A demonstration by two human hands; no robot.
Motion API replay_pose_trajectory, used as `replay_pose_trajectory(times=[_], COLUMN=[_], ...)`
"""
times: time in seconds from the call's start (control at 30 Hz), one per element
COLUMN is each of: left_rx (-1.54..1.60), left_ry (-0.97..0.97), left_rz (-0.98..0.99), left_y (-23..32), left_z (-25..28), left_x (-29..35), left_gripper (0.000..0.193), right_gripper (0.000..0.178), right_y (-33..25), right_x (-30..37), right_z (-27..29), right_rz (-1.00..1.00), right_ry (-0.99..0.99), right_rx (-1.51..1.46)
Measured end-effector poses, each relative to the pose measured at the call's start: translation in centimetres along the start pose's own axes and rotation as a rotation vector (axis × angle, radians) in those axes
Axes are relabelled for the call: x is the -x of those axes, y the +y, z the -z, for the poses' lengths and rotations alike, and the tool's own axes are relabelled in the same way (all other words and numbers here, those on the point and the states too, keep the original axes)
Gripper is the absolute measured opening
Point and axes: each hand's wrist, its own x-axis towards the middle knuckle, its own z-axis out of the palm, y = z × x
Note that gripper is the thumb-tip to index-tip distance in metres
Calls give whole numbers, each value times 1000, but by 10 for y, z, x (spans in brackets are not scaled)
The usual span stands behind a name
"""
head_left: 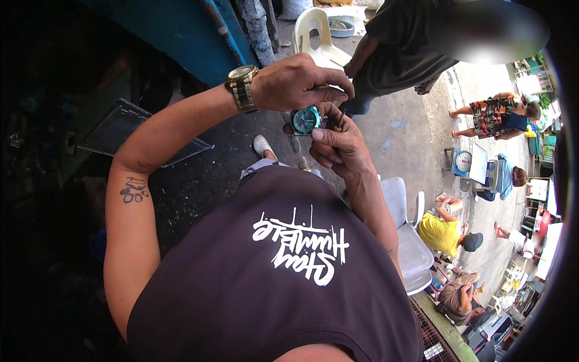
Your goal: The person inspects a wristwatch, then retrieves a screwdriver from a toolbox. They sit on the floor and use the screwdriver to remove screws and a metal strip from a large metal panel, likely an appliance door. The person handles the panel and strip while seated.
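A wristwatch with a teal-green dial [304, 119] is held up in front of my chest between both hands. My right hand [341, 151] grips it from below, thumb by the case, and a small dark tool [341, 118] pokes out between its fingers. My left hand [298, 81] hovers just above the watch. Its fingertips are pinched on what looks like a thin metal pin [335, 63]. A gold-coloured watch [242, 87] is strapped to my left wrist. My dark shirt [271, 283] with white lettering fills the lower picture.
A person in a dark shirt [404, 48] stands close ahead beside a white plastic chair [316, 33]. Another white chair [410, 241] is at my right. Several people sit along the street at right near a weighing scale [463, 161]. A blue wall [181, 27] and a dark flat frame [120, 130] are at left.
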Motion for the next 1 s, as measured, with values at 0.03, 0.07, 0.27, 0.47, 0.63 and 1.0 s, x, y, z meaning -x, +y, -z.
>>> replay_pose_trajectory(times=[0.03,0.07,0.27,0.47,0.63,1.0], left_rx=[0,1,57,33,18,12], left_ry=[-3,-6,-62,-17,-75,-74], left_rz=[-1,-2,30,-8,66,109], left_y=[1,2,5,3,4,-1], left_z=[0,0,0,0,5,8], left_x=[0,0,-1,2,2,6], left_gripper=[19,19,21,23,25,28], right_gripper=[30,30,30,32,25,20], right_y=[1,2,3,3,-3,-2], right_x=[-2,-3,-6,0,3,2], right_z=[0,1,3,7,6,-2], right_rz=[-3,-1,-59,12,100,176], right_ry=[-11,-30,-77,-26,54,98], right_rx=[-13,-33,1,118,249,290])
